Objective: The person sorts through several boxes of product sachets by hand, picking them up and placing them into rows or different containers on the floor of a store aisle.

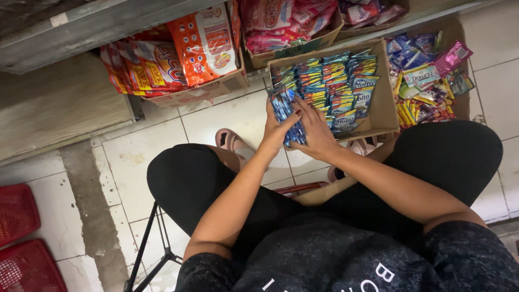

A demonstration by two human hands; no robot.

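Over the white tiled floor (238, 116), both hands, left hand (274, 130) and right hand (316, 132), are gripping a blue sachet bundle (286, 116), probably squaring it before slotting it carefully into the centre-frame cardboard box (385, 103).

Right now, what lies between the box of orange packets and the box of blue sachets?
In the head view, another cardboard box of pink packets lies between them.

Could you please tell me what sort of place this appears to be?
Probably a small shop's stock area: cardboard boxes filled with blue sachets and orange packets sit on a tiled floor beneath a shelf.
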